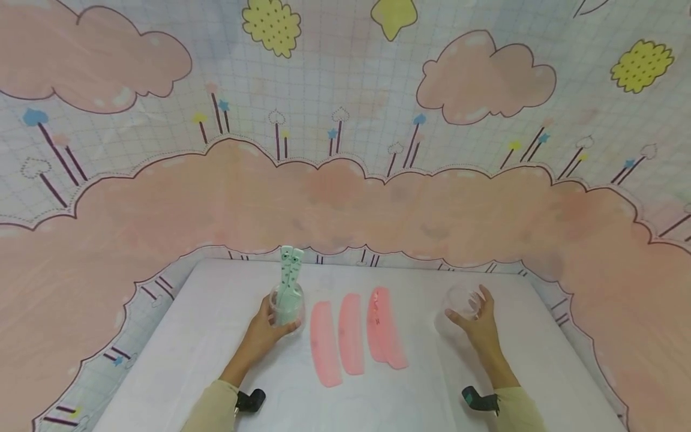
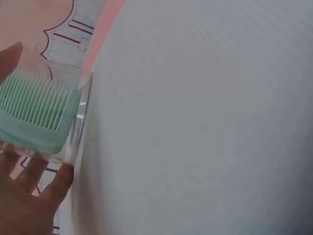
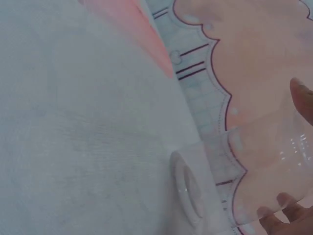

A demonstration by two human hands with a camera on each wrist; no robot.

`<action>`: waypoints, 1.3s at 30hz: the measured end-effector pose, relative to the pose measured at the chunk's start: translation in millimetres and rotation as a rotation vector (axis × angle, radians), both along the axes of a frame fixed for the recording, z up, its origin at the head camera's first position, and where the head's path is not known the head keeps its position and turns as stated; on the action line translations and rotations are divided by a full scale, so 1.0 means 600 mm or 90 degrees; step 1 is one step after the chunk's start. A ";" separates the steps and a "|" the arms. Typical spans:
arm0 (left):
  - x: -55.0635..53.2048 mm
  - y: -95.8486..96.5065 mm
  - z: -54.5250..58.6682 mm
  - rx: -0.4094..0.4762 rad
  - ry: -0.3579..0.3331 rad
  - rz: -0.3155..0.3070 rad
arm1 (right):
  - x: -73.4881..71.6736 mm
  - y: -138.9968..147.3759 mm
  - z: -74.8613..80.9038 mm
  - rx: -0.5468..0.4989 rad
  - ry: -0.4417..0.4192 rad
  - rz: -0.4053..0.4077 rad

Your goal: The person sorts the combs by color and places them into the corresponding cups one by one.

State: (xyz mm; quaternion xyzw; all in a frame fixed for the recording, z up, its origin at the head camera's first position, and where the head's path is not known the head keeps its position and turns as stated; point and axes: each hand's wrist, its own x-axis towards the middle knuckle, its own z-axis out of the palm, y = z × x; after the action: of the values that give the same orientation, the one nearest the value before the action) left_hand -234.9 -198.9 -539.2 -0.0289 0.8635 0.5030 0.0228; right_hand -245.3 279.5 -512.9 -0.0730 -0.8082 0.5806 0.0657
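In the head view my left hand (image 1: 268, 324) grips a clear plastic cup (image 1: 278, 324) at the left of the table. Green combs (image 1: 290, 282) stand upright in that cup, their spotted handle ends above the rim. The left wrist view shows the teeth of one green comb (image 2: 36, 110) through the cup wall, thumb on one side and fingers on the other. My right hand (image 1: 480, 321) holds another clear cup (image 1: 460, 303) at the right, thumb and fingers around it. Nothing shows inside this cup (image 3: 254, 166) in the right wrist view.
Several pink combs lie on the white table (image 1: 399, 402) between the hands: a left one (image 1: 325, 345), a middle one (image 1: 351, 336) and an overlapping pair (image 1: 384, 327) on the right. A patterned cloth (image 1: 345, 207) with clouds hangs behind and around the table.
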 end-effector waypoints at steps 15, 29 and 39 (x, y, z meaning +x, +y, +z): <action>0.002 -0.004 -0.002 0.005 -0.004 -0.003 | 0.001 -0.022 -0.019 -0.027 0.008 0.009; -0.007 -0.017 0.000 0.001 0.002 -0.008 | 0.020 -0.051 -0.031 0.005 0.040 0.038; -0.001 -0.009 0.001 -0.009 -0.004 -0.011 | 0.017 -0.058 -0.038 0.023 0.045 0.042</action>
State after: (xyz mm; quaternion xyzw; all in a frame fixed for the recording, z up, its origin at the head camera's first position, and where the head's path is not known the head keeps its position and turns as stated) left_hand -235.8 -204.5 -538.5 -0.0232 0.8671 0.4967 0.0293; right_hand -235.4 244.6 -535.9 -0.0246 -0.8176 0.5702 0.0758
